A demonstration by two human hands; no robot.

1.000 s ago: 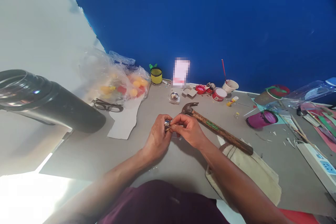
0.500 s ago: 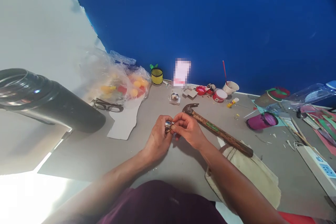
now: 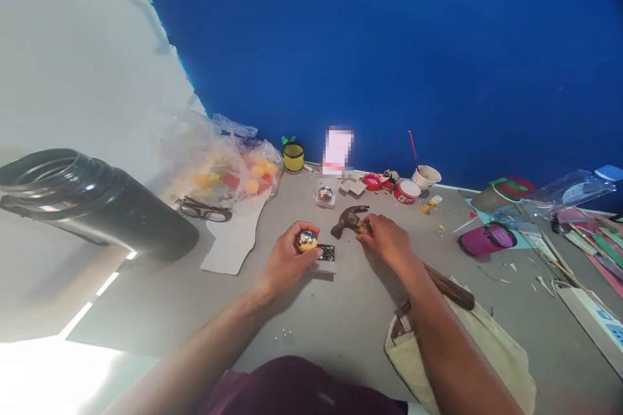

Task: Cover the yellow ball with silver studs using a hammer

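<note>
My left hand gripped a shiny silver-gold, metallic-looking ball | My right hand closed on a brown wood-and-metal claw hammer (behind its head) | Step, I judged: hammer grasp | Next: called for steady hold

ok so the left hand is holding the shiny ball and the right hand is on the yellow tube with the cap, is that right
Not quite: the right hand is on the hammer, fingers around the handle just behind the metal end, as the head view shows. The left hand is indeed holding the shiny ball.
</note>
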